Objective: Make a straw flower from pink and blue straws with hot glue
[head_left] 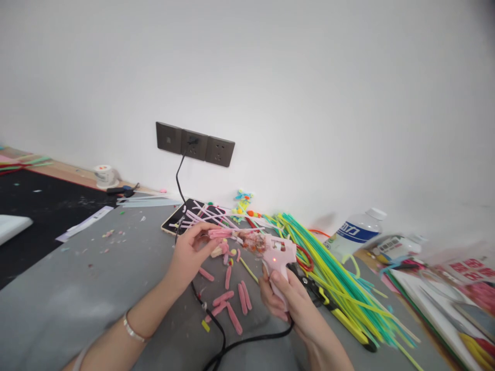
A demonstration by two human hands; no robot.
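My right hand [284,293] is wrapped round the handle of a pale pink glue gun [279,257], which has a small orange light lit on its side. Its nozzle end, crusted with brownish residue, points left. My left hand [196,251] pinches a pink fuzzy piece [220,233] between thumb and fingers, close to the nozzle tip; whether the two touch is unclear. Several short pink fuzzy sticks [234,318] lie on the grey mat [154,268] below. A black cord [263,337] runs from the gun's handle across the mat.
Green and yellow pipe cleaners [336,273] lie to the right with yellow-black pliers [348,325]. Behind my left hand is a phone [170,222] under pale strips. A bottle [358,232] stands at the back right; wall sockets [194,144] hold a plug.
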